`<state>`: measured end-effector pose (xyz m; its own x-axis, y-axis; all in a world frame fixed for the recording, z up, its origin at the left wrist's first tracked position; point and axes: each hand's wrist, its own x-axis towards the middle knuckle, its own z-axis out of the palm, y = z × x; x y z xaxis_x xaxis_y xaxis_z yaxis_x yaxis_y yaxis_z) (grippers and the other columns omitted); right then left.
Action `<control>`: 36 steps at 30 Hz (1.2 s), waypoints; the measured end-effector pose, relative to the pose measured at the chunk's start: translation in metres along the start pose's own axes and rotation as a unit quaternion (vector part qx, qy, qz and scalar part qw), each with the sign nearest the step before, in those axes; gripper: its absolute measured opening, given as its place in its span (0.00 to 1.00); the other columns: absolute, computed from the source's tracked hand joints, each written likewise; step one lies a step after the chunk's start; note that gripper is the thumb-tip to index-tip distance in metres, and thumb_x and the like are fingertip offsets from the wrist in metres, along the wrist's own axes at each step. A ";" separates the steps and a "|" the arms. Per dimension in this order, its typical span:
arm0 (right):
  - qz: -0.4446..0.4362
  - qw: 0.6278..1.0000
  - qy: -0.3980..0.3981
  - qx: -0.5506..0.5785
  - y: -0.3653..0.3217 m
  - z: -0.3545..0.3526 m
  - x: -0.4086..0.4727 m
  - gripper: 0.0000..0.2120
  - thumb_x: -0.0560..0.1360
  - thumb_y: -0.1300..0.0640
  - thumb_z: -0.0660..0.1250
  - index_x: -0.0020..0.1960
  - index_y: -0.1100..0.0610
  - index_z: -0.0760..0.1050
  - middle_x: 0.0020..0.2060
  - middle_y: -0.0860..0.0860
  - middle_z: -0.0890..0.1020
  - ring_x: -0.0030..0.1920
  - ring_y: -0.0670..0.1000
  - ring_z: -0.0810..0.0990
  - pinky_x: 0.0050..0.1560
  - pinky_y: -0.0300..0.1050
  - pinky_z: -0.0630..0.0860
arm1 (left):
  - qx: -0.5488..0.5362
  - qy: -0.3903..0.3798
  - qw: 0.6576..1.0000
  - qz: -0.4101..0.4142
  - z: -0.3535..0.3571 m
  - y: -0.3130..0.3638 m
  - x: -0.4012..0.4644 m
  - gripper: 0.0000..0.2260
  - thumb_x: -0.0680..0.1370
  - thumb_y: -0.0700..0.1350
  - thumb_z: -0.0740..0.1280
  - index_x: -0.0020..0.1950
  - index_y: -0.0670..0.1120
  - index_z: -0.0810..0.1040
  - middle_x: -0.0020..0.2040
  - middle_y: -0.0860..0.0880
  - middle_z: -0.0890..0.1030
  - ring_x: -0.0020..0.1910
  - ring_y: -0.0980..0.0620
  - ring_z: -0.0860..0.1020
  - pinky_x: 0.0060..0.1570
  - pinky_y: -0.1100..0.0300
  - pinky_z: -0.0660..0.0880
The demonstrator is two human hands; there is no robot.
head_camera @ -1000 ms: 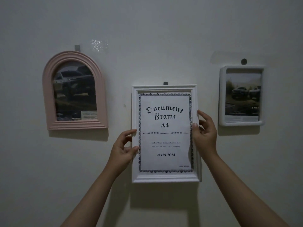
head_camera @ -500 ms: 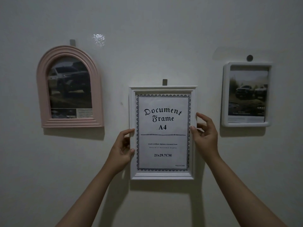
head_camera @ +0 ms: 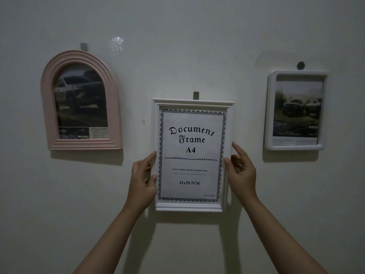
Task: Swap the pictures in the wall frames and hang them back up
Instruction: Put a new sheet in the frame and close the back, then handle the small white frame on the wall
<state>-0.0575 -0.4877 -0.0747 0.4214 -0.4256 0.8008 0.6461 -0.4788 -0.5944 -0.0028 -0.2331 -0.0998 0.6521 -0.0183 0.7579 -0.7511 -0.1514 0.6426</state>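
A white rectangular frame [head_camera: 191, 206] holding a sheet printed "Document Frame A4" sits against the wall in the middle, its top edge just under a small grey hook [head_camera: 196, 95]. My left hand [head_camera: 143, 181] grips the frame's left edge, thumb on the front. My right hand [head_camera: 242, 173] holds its right edge, thumb on the front and fingers behind the rim. A pink arched frame [head_camera: 81, 144] with a dark car picture hangs at the left. At the right hangs a white rounded frame [head_camera: 269, 111] with another car picture.
The pale wall [head_camera: 177, 36] fills the view. A grey hook [head_camera: 83, 46] shows above the pink frame and a round dark hook [head_camera: 300, 65] above the right frame. A shiny patch [head_camera: 116, 44] marks the wall near the top.
The view has drifted slightly. The white frame has settled flatter against the wall under its hook, and both hands have stayed on its side edges.
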 end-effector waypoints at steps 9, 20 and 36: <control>0.000 1.000 -0.021 -0.023 0.008 -0.010 -0.007 0.24 0.74 0.58 0.70 0.68 0.48 0.71 0.49 0.57 0.77 0.42 0.44 0.77 0.51 0.38 0.76 | -0.006 0.040 0.999 -0.033 0.013 0.007 -0.017 0.28 0.75 0.31 0.63 0.66 0.60 0.66 0.54 0.61 0.66 0.56 0.65 0.70 0.63 0.59 0.68; 0.058 0.992 -0.014 -0.108 -0.026 -0.032 -0.033 0.30 0.73 0.54 0.70 0.72 0.49 0.63 0.65 0.51 0.73 0.63 0.47 0.72 0.60 0.41 0.67 | 0.049 0.026 0.998 -0.032 0.004 0.035 -0.039 0.28 0.75 0.36 0.66 0.69 0.59 0.66 0.70 0.45 0.60 0.72 0.53 0.59 0.66 0.61 0.58; -0.046 0.977 0.070 -0.198 -0.035 -0.166 0.053 0.28 0.74 0.52 0.69 0.71 0.50 0.65 0.66 0.54 0.69 0.66 0.54 0.70 0.65 0.48 0.70 | 0.003 -0.006 0.996 0.088 0.153 0.154 -0.017 0.25 0.75 0.39 0.66 0.70 0.53 0.66 0.67 0.50 0.67 0.68 0.55 0.66 0.66 0.62 0.62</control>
<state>-0.1638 -0.6211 -0.0234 0.2639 -0.4550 0.8505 0.3678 -0.7677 -0.5248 -0.1133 -0.4071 -0.0308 0.5110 -0.0565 0.8577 -0.8537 -0.1504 0.4986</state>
